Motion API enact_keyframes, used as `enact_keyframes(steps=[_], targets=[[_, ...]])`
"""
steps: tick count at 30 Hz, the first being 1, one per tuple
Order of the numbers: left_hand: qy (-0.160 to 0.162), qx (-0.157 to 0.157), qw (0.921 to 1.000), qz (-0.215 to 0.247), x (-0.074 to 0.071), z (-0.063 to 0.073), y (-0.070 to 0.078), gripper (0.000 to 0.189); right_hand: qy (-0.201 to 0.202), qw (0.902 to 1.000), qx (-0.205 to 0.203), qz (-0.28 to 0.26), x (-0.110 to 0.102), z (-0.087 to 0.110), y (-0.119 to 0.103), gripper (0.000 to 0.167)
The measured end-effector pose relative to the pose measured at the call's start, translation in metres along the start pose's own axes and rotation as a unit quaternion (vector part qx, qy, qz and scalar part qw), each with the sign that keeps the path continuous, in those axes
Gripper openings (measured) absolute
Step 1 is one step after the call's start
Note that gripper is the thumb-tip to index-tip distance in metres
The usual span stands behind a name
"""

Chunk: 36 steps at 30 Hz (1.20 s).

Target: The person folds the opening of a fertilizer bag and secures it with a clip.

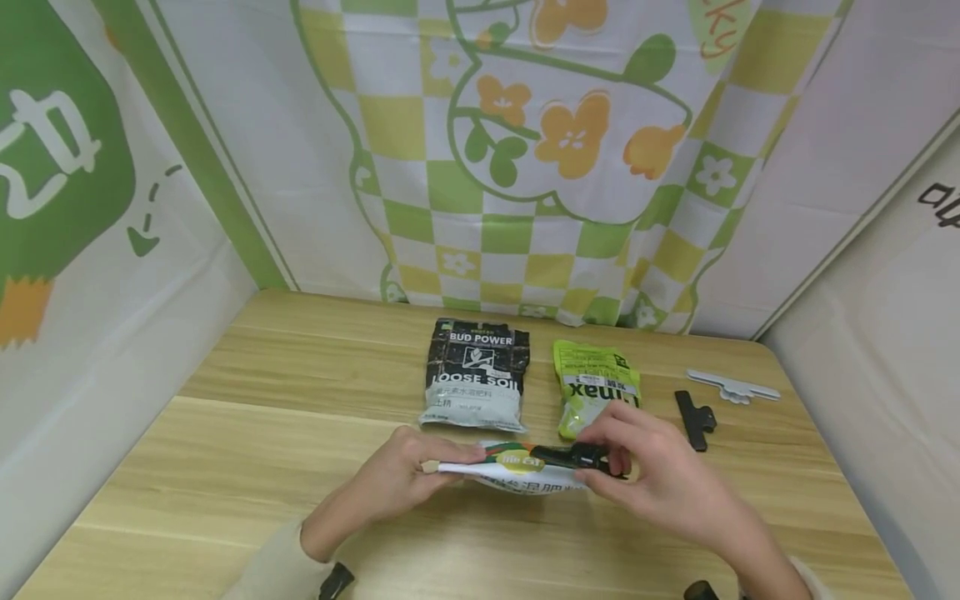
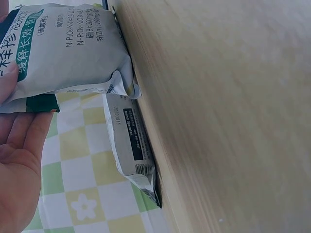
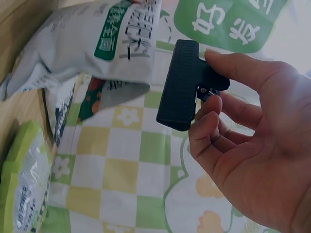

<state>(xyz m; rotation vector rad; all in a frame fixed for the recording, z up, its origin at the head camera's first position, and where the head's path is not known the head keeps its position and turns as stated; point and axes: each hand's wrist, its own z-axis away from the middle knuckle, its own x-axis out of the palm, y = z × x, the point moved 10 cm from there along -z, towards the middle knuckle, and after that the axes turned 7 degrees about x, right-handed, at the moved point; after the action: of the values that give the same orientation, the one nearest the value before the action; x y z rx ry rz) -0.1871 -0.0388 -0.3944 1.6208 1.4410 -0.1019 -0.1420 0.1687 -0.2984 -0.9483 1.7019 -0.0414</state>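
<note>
White bag (image 2: 82,58) is in front of the person, near side of the table (image 1: 225,433), standing roughly upright with its bottom edge down at the tabletop. Left hand (image 1: 393,475) pinches the bag's upper left side, thumb on the near face, fingers behind. Right hand (image 1: 667,475) holds a black clip (image 3: 177,87) by its handles, thumb on one side, curled fingers on the other. Clip is at the bag's top right; right wrist view shows a narrow gap beside the bag, cannot tell if they touch anywhere. Cannot tell either whether the clip's jaws are squeezed apart. Beyond the bag, a black-and-silver bag (image 1: 476,358) marked BUD POWER lies flat, left of a green bag (image 1: 596,379) with its big lettering upside down; right hand partly overlaps the green one in head view. Spare black clip (image 1: 696,421) sits right of the green bag, white clip (image 1: 733,387) just beyond it. Checked curtain (image 1: 495,167) with orange flowers hangs behind the table. Sleeves are light.
</note>
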Motion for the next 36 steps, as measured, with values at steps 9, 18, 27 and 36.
enact_keyframes(steps=[9, 18, 27, 36], targets=[[0.000, 0.015, 0.9999, 0.006, 0.001, 0.000, -0.001, 0.037, -0.013, 0.9995, -0.025, -0.011, 0.017, -0.003, -0.012, 0.031], [0.006, 0.025, 0.9996, 0.008, 0.001, 0.000, 0.000, 0.035, 0.011, 0.9961, -0.087, 0.009, 0.024, 0.000, -0.034, 0.020], [0.008, 0.024, 0.9996, 0.013, 0.000, -0.001, 0.001, 0.035, 0.015, 0.9866, -0.159, 0.032, 0.028, 0.007, -0.059, 0.019], [0.004, 0.004, 0.9999, 0.010, 0.000, -0.001, -0.001, 0.035, -0.022, 0.9877, -0.146, 0.052, 0.038, 0.004, -0.065, 0.016]])
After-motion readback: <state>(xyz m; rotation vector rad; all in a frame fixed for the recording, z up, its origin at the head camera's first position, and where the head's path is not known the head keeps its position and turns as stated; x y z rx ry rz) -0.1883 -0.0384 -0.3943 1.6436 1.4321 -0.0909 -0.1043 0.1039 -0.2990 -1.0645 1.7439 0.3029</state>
